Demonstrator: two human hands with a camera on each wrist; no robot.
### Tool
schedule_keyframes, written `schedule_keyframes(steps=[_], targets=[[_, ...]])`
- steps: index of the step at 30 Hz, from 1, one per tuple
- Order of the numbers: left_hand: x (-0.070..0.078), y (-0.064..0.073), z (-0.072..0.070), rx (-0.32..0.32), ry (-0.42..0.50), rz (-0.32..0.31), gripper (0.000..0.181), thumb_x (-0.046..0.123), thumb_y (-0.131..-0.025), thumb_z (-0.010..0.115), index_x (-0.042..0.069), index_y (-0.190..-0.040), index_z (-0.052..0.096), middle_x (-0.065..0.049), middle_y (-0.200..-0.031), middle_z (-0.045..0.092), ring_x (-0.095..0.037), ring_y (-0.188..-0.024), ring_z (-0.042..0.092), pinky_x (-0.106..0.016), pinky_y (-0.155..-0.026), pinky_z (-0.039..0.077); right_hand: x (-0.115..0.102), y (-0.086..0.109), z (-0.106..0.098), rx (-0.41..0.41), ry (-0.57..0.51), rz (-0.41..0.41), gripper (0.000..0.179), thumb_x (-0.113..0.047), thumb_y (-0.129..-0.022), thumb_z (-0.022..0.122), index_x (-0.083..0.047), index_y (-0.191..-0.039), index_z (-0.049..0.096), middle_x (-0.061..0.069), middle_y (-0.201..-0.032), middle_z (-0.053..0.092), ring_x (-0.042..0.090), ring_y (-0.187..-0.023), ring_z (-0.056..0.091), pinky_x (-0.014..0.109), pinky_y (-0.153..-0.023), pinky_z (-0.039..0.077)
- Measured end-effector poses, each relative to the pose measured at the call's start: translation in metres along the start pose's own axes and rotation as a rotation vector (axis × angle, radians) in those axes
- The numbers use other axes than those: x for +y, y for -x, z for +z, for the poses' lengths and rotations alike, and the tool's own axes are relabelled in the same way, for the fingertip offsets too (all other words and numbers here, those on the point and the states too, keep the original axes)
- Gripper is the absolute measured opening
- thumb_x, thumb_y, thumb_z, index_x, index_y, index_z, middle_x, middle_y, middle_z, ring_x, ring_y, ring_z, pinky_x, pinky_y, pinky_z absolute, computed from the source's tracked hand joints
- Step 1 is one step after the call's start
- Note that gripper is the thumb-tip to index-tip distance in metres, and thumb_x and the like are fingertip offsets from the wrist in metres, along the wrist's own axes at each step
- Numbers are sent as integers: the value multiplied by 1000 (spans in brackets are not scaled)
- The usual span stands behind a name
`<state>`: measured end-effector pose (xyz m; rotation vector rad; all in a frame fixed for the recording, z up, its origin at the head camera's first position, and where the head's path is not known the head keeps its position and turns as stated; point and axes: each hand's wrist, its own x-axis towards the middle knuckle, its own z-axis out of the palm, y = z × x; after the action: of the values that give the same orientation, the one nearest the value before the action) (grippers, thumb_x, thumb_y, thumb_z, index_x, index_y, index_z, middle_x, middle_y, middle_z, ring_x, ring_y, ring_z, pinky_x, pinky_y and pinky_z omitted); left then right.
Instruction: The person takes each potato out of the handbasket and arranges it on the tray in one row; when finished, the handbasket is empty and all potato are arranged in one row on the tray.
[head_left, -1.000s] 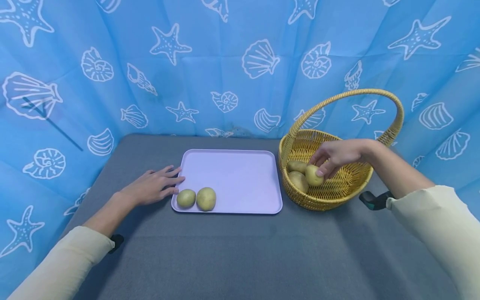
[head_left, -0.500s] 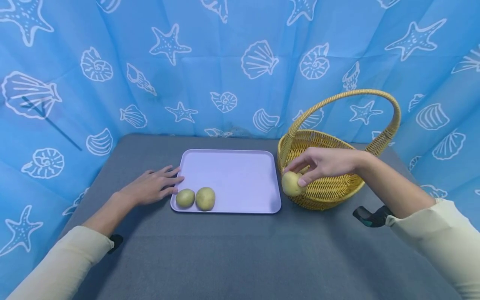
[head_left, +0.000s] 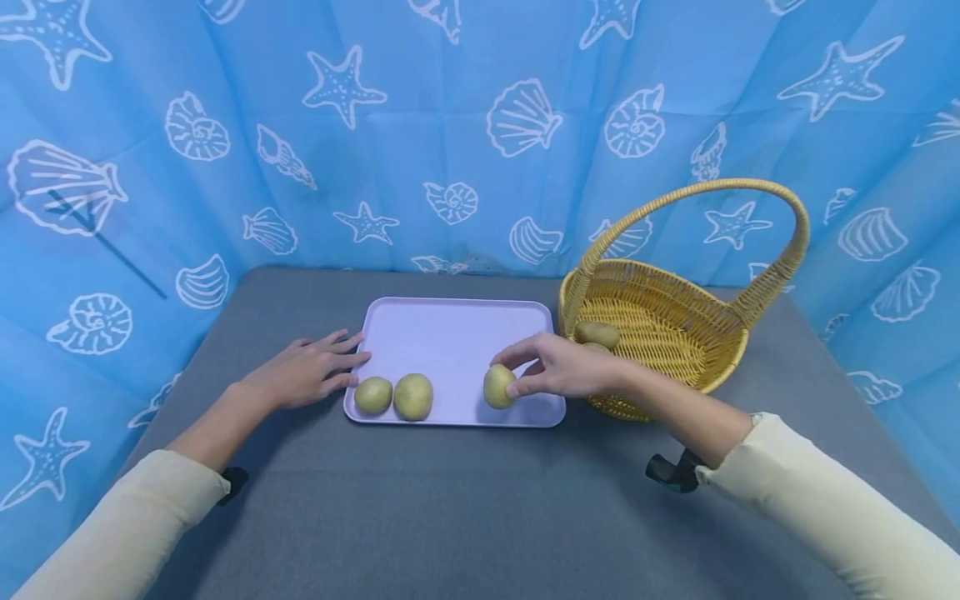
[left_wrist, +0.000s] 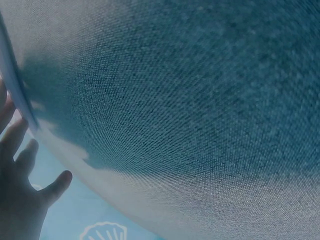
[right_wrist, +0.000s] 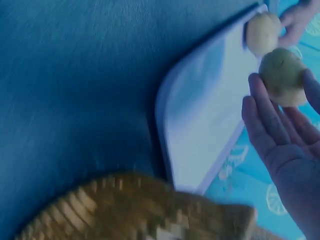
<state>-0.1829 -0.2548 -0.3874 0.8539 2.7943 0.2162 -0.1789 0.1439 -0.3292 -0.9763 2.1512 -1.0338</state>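
Note:
My right hand (head_left: 564,367) grips a potato (head_left: 498,387) between thumb and fingers above the right part of a pale purple tray (head_left: 457,333). The same held potato (right_wrist: 283,77) shows in the right wrist view. Two more potatoes, a smaller one (head_left: 372,396) and a larger one (head_left: 413,397), lie side by side at the tray's front left. My left hand (head_left: 311,372) rests with spread fingers at the tray's left edge. Inside the wicker basket (head_left: 720,333), a potato (head_left: 597,334) lies at the left, and another beneath my right forearm is mostly hidden.
The basket stands right of the tray, its tall arched handle (head_left: 697,187) rising over it. A grey cloth (head_left: 450,517) covers the table. Behind hangs a blue curtain (head_left: 420,150) with white shells and starfish.
My right hand has lifted the potato out of the basket and carried it left over the tray. The left hand has stayed in place.

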Motion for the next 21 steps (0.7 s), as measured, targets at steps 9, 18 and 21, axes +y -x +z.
schedule_keyframes(steps=[9, 18, 21], targets=[[0, 0, -1, -3, -1, -5, 51, 39, -104, 51, 14, -148, 49, -15, -158, 34, -44, -146, 24, -73, -107, 23, 8, -38, 32, 32, 35, 17, 37, -12, -93, 71, 7, -125, 64, 14, -117, 70, 24, -114, 64, 33, -95, 53], [4, 1, -2, -3, -6, -1, 49, 37, -104, 51, 13, -148, 50, -15, -158, 34, -44, -146, 24, -73, -107, 24, 11, -55, 42, 15, -9, 63, 43, -8, -91, 72, 9, -129, 60, 20, -119, 69, 27, -109, 67, 28, -90, 54], [4, 1, -2, -3, -10, 1, 50, 38, -104, 51, 13, -148, 49, -15, -158, 34, -45, -146, 24, -73, -107, 24, 12, -57, 42, 7, -18, 86, 44, -10, -92, 71, 7, -131, 59, 18, -118, 69, 24, -107, 68, 28, -90, 54]])
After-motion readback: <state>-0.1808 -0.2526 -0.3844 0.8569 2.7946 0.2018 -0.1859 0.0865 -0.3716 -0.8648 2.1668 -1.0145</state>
